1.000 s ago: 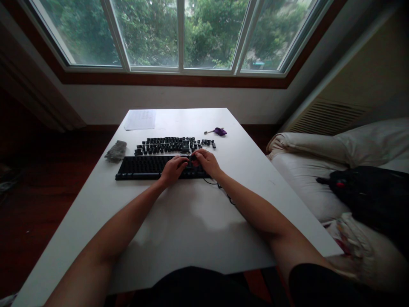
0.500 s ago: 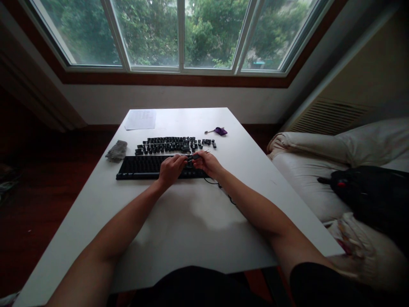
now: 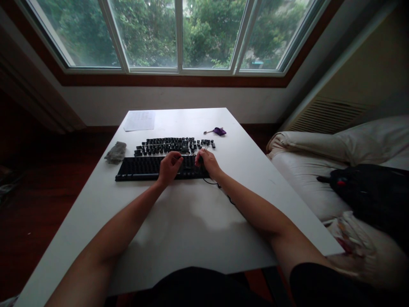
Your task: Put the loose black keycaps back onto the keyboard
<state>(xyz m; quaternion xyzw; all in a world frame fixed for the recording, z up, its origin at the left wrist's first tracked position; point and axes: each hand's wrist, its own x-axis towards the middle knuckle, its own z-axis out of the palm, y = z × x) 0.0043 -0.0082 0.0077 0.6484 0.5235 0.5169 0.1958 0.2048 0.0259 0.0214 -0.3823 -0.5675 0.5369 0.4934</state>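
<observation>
A black keyboard (image 3: 140,168) lies across the white table (image 3: 191,221). Rows of loose black keycaps (image 3: 166,145) sit just behind it. My left hand (image 3: 169,167) hovers over the middle of the keyboard with its fingers curled in a pinch; what it holds is too small to make out. My right hand (image 3: 207,162) rests on the keyboard's right end, fingers closed on a small dark piece that I cannot name. A thin cable (image 3: 220,189) runs from the keyboard under my right wrist.
A grey cloth (image 3: 115,152) lies left of the keyboard. A sheet of paper (image 3: 139,120) sits at the far left corner, a purple tool (image 3: 218,131) at the far right. A bed with a pillow and a black bag (image 3: 367,192) stands right of the table.
My two hands, joined over the keyboard's right half, have drawn apart. The left moved slightly left, the right toward the keyboard's right end.
</observation>
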